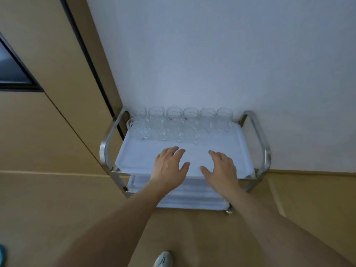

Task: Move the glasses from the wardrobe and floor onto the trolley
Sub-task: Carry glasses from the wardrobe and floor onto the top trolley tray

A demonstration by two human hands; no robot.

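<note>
Two bare forearms reach forward from the bottom of the view, past a white shoe (163, 259) on the brown floor (57, 209). Both hands are empty with fingers spread and slack: the left hand (169, 163) and the right hand (221, 167) hover palm-down over the near, bare half of the trolley (105, 149) top tray, side by side with a small gap between them. Whether the palms touch the tray surface cannot be told.

Beyond the fingertips, along the far edge of the tray against the white wall (212, 54), stand the glasses (174, 123). They sit upright in rows running left to right, the back row spanning nearly the whole width, the front rows crowded toward the left. So on the tray the glasses lie straight ahead of both hands, and the left hand is the nearer to the fuller front rows; the free space is in front of them and toward the right.

No glass is visible on the floor, and to the left only tan panels (63, 83) show, likely the wardrobe; its inside is out of view. My judgement is that any further glasses must be fetched from outside this view, so the next move would be a turn away from the trolley, and the open right-front patch is where they would go.
</note>
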